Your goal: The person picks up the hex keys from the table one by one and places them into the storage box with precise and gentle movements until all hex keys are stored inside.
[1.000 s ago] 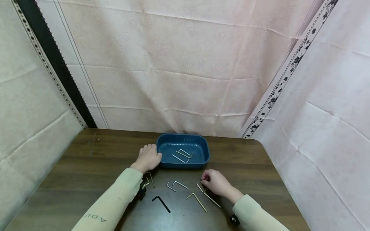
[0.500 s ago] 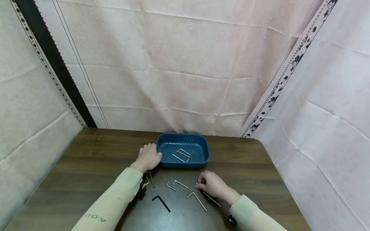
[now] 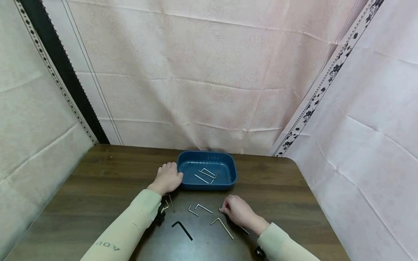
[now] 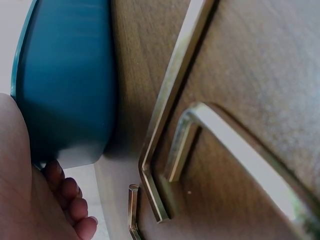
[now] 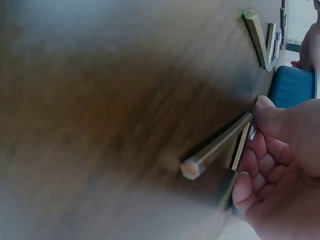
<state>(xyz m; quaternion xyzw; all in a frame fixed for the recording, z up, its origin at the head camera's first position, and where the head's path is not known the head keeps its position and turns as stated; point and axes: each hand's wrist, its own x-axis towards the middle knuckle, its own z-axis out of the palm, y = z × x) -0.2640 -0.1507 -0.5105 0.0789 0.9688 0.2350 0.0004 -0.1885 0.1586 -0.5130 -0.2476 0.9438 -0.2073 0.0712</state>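
My left hand [image 3: 167, 177] holds the left end of the blue tray [image 3: 209, 187], thumb at the rim; in the left wrist view its curled fingers [image 4: 75, 207] sit by the tray's wall. Over the table, right of centre, my right hand [image 3: 240, 212] pinches a silver hex key [image 3: 219, 208], mostly hidden behind the fingers. Another hex key [image 5: 217, 146] lies beneath that hand, its long end showing in the right wrist view. Just left of the hand lies a brass-coloured hex key [image 3: 225, 228].
Several hex keys [image 3: 202, 178] lie inside the tray. On the table are a black hex key [image 3: 184, 230], two small silver ones, the longer [image 3: 204, 208] beside the shorter [image 3: 193, 212], and brassy ones [image 3: 171, 203] by the left wrist. A pale curtain [image 3: 209, 90] hangs behind.
My right hand has shifted slightly left and toward me, its fingers coming over the upper silver hex key and pinching it. The left hand and tray stay put.
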